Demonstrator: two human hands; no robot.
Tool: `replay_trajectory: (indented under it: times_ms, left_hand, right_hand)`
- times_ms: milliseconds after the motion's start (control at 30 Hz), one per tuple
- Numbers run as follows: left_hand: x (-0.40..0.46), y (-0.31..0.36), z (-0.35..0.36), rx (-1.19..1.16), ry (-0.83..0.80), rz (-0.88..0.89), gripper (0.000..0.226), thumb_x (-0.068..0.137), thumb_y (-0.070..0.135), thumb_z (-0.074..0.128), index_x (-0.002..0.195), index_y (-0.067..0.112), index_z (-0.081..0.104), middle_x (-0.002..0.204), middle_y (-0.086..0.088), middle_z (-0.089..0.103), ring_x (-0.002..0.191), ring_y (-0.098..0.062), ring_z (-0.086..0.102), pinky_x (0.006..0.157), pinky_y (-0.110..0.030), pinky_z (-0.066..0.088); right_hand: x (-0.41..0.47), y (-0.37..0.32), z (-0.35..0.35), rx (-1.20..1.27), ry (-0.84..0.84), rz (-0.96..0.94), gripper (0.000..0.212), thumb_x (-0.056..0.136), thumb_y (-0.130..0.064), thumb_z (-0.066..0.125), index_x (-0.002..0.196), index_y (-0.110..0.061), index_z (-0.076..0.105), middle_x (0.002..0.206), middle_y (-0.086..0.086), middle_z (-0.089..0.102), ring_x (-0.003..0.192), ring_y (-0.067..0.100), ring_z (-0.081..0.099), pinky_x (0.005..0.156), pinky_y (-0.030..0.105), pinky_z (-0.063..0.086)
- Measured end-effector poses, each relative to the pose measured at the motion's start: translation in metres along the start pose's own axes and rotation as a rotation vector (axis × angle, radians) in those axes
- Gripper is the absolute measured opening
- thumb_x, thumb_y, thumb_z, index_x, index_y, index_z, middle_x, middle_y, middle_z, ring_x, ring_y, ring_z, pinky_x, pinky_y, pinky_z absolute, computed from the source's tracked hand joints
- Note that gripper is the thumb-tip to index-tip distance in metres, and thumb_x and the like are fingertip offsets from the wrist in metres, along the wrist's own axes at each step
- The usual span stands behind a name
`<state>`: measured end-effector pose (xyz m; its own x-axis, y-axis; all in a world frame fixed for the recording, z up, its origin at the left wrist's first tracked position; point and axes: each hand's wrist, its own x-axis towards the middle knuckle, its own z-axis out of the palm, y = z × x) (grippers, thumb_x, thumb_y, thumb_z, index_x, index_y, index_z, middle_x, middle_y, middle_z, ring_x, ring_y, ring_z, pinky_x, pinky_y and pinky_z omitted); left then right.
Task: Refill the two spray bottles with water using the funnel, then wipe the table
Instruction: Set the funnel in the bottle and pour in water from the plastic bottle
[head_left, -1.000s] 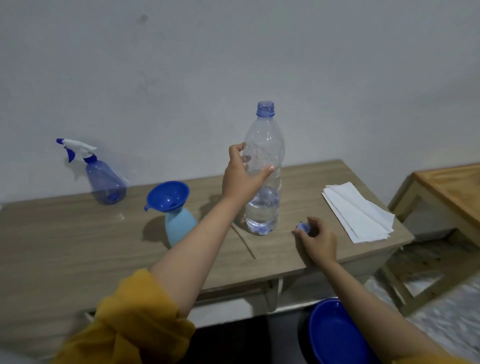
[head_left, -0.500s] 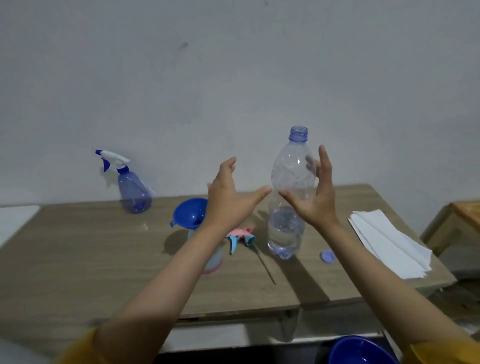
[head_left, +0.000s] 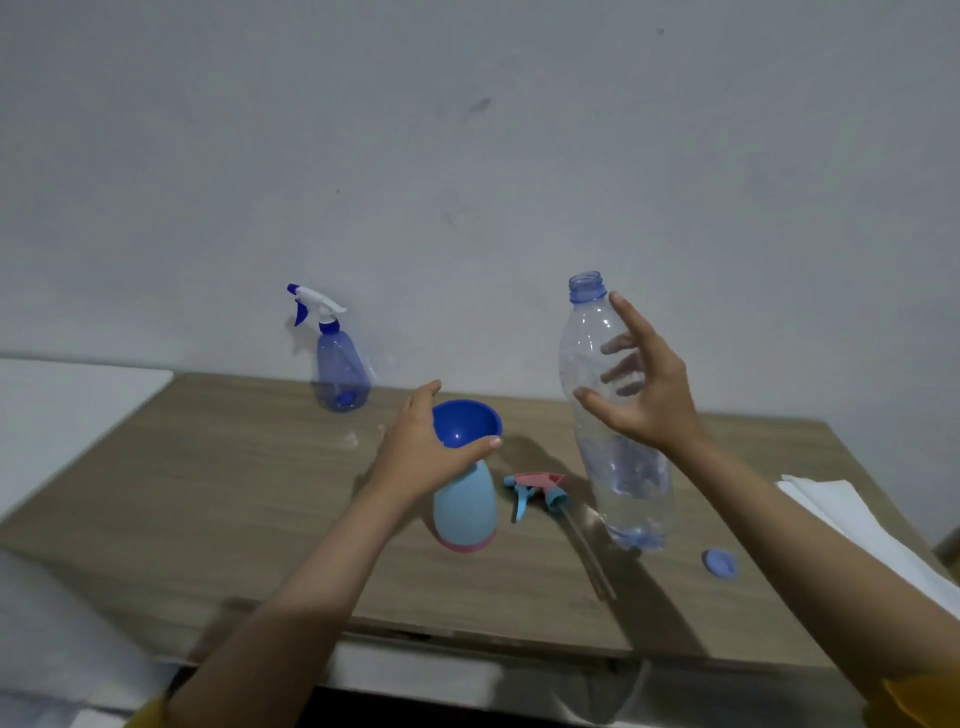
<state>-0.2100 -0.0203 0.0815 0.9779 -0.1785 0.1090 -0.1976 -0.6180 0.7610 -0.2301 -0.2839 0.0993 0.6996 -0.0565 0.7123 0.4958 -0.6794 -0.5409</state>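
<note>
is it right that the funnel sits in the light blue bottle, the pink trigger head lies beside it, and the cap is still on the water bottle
Not quite. In the head view the water bottle has an open neck; its cap lies on the table to its right. The rest holds: the funnel sits in the light blue bottle, and the pink trigger head lies beside it.

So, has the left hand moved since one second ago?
Yes. The left hand left the water bottle and now grips under the funnel on the light blue spray bottle.
</note>
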Motion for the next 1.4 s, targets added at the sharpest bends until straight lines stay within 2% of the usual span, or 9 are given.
replay_trajectory:
  times_ms: [167,367,567,667,767,933,1100,1267,1400]
  left_hand:
    - [0.005,-0.002,-0.001,-0.041,0.006,0.052,0.074,0.064,0.046,0.084,0.124,0.016,0.053,0.122,-0.001,0.053,0.107,-0.015,0.052,0.085,-0.024,0.04]
    - [0.008,-0.005,-0.003,-0.059,-0.045,0.013,0.095,0.063,0.052,0.082,0.14,0.016,0.039,0.139,0.0,0.045,0.122,-0.019,0.048,0.089,-0.025,0.038]
    - [0.0,-0.01,-0.009,-0.094,-0.057,-0.006,0.113,0.058,0.049,0.086,0.147,0.012,0.027,0.145,-0.003,0.04,0.13,-0.019,0.042,0.1,-0.028,0.038]
    - [-0.005,-0.012,-0.013,-0.119,-0.028,0.025,0.076,0.061,0.033,0.088,0.123,0.011,0.049,0.112,0.007,0.055,0.099,-0.008,0.055,0.078,-0.009,0.044]
    - [-0.006,-0.014,-0.014,-0.179,-0.03,0.039,0.056,0.063,0.023,0.088,0.106,0.023,0.052,0.096,0.015,0.056,0.086,-0.002,0.056,0.067,-0.006,0.043]
    - [-0.006,-0.016,-0.012,-0.237,-0.029,0.031,0.061,0.06,0.023,0.09,0.11,0.023,0.054,0.1,0.012,0.059,0.087,0.001,0.058,0.07,-0.011,0.047]
    - [-0.008,-0.014,-0.013,-0.264,-0.019,0.024,0.06,0.059,0.022,0.09,0.108,0.023,0.054,0.095,0.014,0.058,0.082,0.004,0.056,0.068,-0.009,0.046]
    - [-0.008,-0.013,-0.015,-0.275,-0.023,0.021,0.062,0.06,0.023,0.089,0.111,0.021,0.054,0.096,0.015,0.056,0.084,0.002,0.056,0.064,-0.008,0.043]
    - [-0.006,-0.016,-0.013,-0.271,-0.009,0.026,0.069,0.059,0.025,0.09,0.118,0.015,0.056,0.106,0.006,0.06,0.093,-0.01,0.059,0.072,-0.014,0.047]
  right_hand:
    - [0.014,-0.029,-0.012,-0.056,-0.257,-0.007,0.106,0.059,-0.016,0.087,0.147,-0.038,0.032,0.125,-0.013,0.056,0.097,0.014,0.06,0.063,0.033,0.058]
    - [0.016,-0.06,-0.025,-0.152,-0.494,0.112,0.108,0.057,-0.024,0.086,0.138,-0.061,0.026,0.094,-0.009,0.061,0.053,0.018,0.062,0.067,0.042,0.057]
    - [0.01,-0.074,-0.016,-0.238,-0.757,0.091,0.104,0.058,-0.021,0.083,0.14,-0.055,0.029,0.089,-0.01,0.064,0.063,-0.009,0.057,0.058,0.016,0.042]
    - [0.008,-0.077,-0.011,-0.27,-0.847,0.119,0.101,0.056,-0.032,0.079,0.139,-0.058,0.027,0.084,0.0,0.065,0.062,-0.006,0.055,0.055,0.015,0.04]
    - [0.008,-0.082,-0.006,-0.309,-0.903,0.128,0.099,0.048,-0.051,0.068,0.132,-0.071,0.018,0.084,0.004,0.065,0.073,0.009,0.06,0.063,0.028,0.05]
    - [0.013,-0.082,0.003,-0.413,-0.998,0.078,0.104,0.058,-0.03,0.076,0.138,-0.062,0.018,0.079,0.02,0.066,0.072,0.027,0.063,0.065,0.035,0.051]
    - [0.019,-0.09,0.006,-0.463,-1.02,0.107,0.102,0.061,-0.024,0.078,0.144,-0.051,0.025,0.053,-0.005,0.055,0.049,0.003,0.052,0.046,0.013,0.033]
    - [0.02,-0.095,0.008,-0.499,-1.057,0.089,0.101,0.061,-0.022,0.079,0.145,-0.045,0.028,0.047,-0.039,0.048,0.049,-0.01,0.05,0.049,0.019,0.032]
    - [0.022,-0.097,0.007,-0.518,-1.055,0.107,0.1,0.06,-0.024,0.08,0.145,-0.045,0.03,0.044,-0.01,0.05,0.046,0.002,0.05,0.051,0.021,0.038]
